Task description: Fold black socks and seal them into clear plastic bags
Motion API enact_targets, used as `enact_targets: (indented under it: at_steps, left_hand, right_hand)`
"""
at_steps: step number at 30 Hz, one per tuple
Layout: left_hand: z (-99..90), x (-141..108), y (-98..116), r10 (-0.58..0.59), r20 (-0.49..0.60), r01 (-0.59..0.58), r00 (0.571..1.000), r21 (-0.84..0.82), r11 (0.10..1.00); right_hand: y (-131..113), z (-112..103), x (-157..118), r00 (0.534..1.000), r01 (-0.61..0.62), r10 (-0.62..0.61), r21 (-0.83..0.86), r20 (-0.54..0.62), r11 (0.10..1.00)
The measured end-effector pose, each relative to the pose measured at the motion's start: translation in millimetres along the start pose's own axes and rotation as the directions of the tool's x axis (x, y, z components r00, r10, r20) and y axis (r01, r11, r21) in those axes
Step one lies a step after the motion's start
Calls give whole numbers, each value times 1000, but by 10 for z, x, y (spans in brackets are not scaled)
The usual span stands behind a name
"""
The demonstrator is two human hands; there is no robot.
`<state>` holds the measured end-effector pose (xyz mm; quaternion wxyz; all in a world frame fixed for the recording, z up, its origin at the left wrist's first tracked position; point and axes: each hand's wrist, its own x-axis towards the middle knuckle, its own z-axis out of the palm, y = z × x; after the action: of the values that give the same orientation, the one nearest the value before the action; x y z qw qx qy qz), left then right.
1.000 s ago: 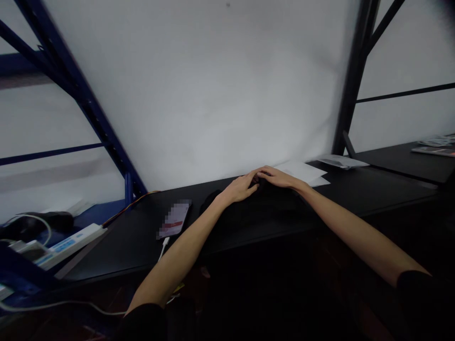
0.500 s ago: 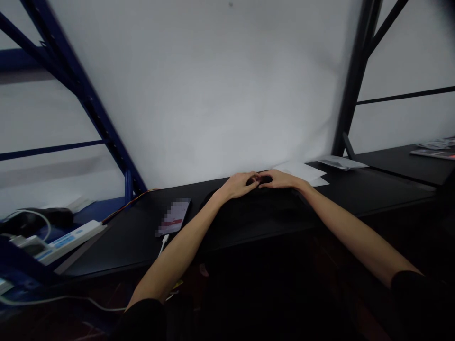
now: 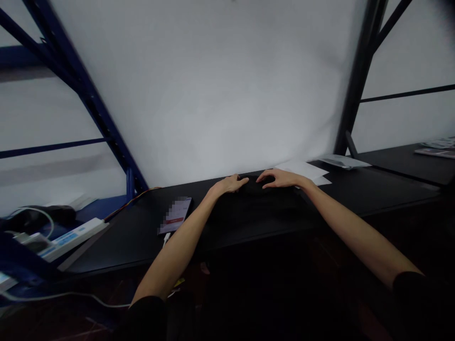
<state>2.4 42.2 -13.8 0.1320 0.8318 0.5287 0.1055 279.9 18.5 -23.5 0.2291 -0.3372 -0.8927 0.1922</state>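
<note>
A dark black item (image 3: pixel 256 206), perhaps soft cloth or a bag, lies on the black table (image 3: pixel 124 237) near the wall; its outline blends into the tabletop. My left hand (image 3: pixel 228 184) is closed on its far left edge, thumb stretched to the right and the other fingers partly hidden. At the far right edge, my right hand (image 3: pixel 280 178) rests with its fingers bent and a gap between thumb and forefinger. Nothing shows in that gap except the black item beneath.
A phone (image 3: pixel 177 215) with a white charging cable (image 3: pixel 166 239) lies left of my left arm. White paper sheets (image 3: pixel 300 168) and a flat packet (image 3: pixel 344 162) lie to the right. A white power strip (image 3: pixel 76 237) sits at far left, by a blue metal frame (image 3: pixel 103 113).
My hands were almost touching at the middle; now they are apart. The left hand has moved left, and the right hand's thumb and fingers have shifted slightly.
</note>
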Motion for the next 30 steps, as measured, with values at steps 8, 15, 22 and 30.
enact_targets:
  at_steps: [8,15,22,30]
  left_hand:
    - [-103,-145,247,-175,143,186,974,-71,980]
    - [-182,-196,313,-195,147,226,970,-233,946]
    - [-299,-145,144,-258,25,254,966,-292,922]
    - [-75,-67,241,-188,-148,101,971,-458,883]
  right_hand:
    - [-1,-68,-16,998,-27,30,48,-55,998]
    - [-181,-117,-72,987,-34,50,104,-155,994]
    - [-183,-52,-44,997,-33,41,109,-73,994]
    - [-51,48,20,998,-30,26,79,54,996]
